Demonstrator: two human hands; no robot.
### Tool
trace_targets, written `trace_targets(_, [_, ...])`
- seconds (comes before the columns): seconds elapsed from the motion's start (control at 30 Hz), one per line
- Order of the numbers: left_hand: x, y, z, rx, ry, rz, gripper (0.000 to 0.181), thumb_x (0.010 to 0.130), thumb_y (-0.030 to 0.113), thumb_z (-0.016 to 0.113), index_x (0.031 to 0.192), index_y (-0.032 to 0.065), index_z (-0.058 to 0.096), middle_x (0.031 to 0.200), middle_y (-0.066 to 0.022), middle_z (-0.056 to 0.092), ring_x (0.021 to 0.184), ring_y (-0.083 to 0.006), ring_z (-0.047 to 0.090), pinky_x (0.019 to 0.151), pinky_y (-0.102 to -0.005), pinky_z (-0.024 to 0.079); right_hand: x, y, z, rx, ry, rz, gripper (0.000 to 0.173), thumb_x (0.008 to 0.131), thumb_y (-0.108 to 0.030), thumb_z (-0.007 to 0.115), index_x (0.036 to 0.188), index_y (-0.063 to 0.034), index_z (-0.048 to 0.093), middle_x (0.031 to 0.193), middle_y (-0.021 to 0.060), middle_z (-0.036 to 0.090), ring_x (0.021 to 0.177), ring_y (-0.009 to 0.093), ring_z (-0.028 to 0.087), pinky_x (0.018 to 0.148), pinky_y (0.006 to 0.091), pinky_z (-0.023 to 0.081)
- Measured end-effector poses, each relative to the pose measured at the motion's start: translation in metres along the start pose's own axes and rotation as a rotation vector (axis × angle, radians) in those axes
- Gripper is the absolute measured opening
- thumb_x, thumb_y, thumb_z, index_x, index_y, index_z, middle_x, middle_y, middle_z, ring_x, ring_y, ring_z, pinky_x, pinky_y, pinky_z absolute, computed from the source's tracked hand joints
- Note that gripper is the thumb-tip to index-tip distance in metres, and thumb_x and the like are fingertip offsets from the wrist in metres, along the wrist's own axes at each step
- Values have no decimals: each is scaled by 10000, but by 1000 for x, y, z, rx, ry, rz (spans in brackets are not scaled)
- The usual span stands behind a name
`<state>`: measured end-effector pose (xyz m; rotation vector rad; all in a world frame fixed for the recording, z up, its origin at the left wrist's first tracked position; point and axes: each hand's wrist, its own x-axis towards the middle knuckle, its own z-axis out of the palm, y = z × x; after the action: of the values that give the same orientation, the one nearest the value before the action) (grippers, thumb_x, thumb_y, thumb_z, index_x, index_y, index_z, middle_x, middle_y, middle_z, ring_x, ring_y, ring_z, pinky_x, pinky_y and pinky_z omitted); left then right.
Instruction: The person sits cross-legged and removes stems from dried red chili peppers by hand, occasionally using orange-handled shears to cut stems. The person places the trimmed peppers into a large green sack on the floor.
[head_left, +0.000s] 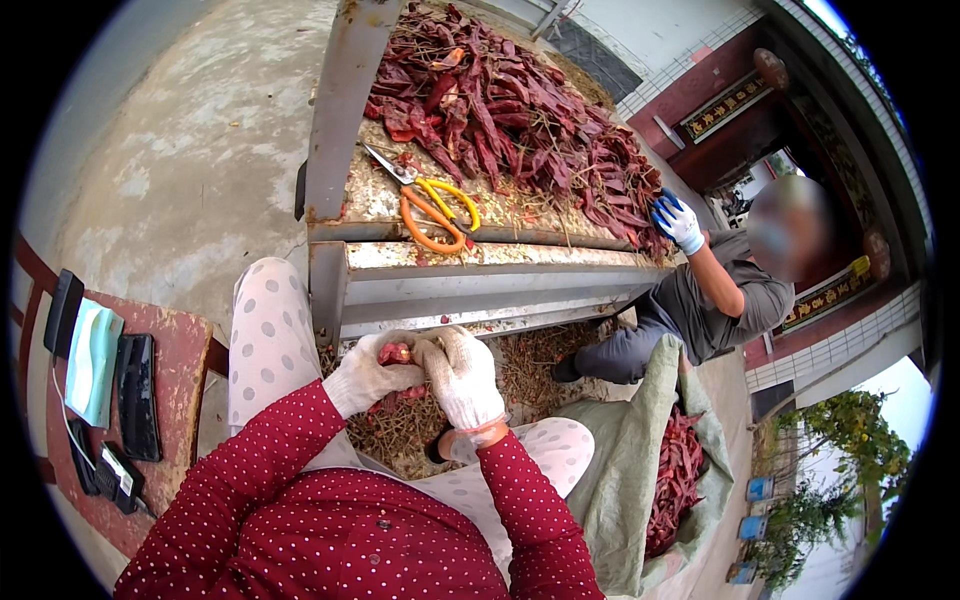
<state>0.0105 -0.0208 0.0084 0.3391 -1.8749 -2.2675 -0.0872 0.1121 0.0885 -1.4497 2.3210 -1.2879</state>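
My left hand (375, 371), in a white knitted glove, holds a dried red chili pepper (394, 354) in front of my lap. Against its stem end are the fingers of my right hand (459, 369), gloved the same way; whether they grip the stem is hidden. More red pepper shows just below the fingers. Beyond my hands, scissors (431, 202) with orange and yellow handles lie near the edge of a metal-framed table (480, 262). A large heap of dried red chili peppers (495, 112) covers much of the tabletop.
Across the table's right end, a co-worker's gloved hand (677, 220) touches the heap. A green woven sack (622, 465) holding red peppers (675, 480) stands at my right. Cut stems (397, 435) litter the ground. On my left, a worn red bench (172, 352) bears a tissue pack and dark devices.
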Motion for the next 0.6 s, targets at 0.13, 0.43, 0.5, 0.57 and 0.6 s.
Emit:
trace_targets(0.13, [7,-30,2,-99,62,32,273,844,-41,720,1113,-37,671,889,-67,694,730,-133,666,658,-285,561,-4,-10,4,367,-1,452,200,933,-121,549,926,14,696,822,93,664,757,176,607,719,319,486])
trace_targets(0.43, [3,-28,2,91,154,113,301,820,37,809,1091,-28,697,950,-49,704,829,-114,662,748,-273,571,-8,14,19,939,117,628,186,952,-158,583,956,-7,692,828,16,638,702,99,556,628,264,433])
trace_targets(0.5, [5,-28,2,100,151,124,322,807,56,826,1094,-22,704,966,-58,716,843,-116,665,764,-276,570,-10,21,19,959,93,635,194,966,-181,578,969,-22,689,802,10,624,656,92,543,574,255,413])
trace_targets(0.57, [2,-24,2,209,160,210,352,797,86,843,1105,-16,707,976,-77,727,859,-126,673,779,-289,570,-10,24,21,1012,98,712,201,977,-203,574,969,-33,682,770,5,614,599,91,529,514,248,387])
trace_targets(0.6, [0,-22,1,263,164,251,368,791,101,851,1111,-13,709,981,-86,732,867,-131,677,787,-296,570,-11,25,22,1038,100,754,205,982,-214,572,969,-39,678,754,2,609,571,90,522,485,244,375])
